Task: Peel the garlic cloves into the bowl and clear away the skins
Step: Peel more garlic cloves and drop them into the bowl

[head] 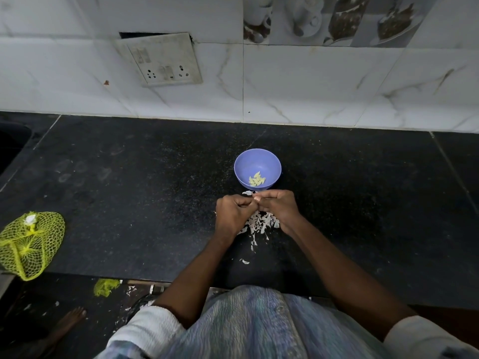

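Observation:
A small blue bowl (pixel 257 168) stands on the black counter (pixel 155 203) and holds several peeled garlic cloves (pixel 256 180). Just in front of it, my left hand (pixel 231 215) and my right hand (pixel 278 206) meet with curled fingers, pinching a small garlic clove (pixel 255 197) between their fingertips; the clove is mostly hidden. A pile of white garlic skins (pixel 259 224) lies on the counter under and behind my hands, with a few stray flakes (pixel 245 261) nearer the front edge.
A yellow mesh bag (pixel 29 244) lies at the counter's left front edge. A sink (pixel 13 146) sits at far left. The tiled wall with a switchboard (pixel 162 60) rises behind. Skins and a yellow mesh scrap (pixel 106 286) lie on the floor.

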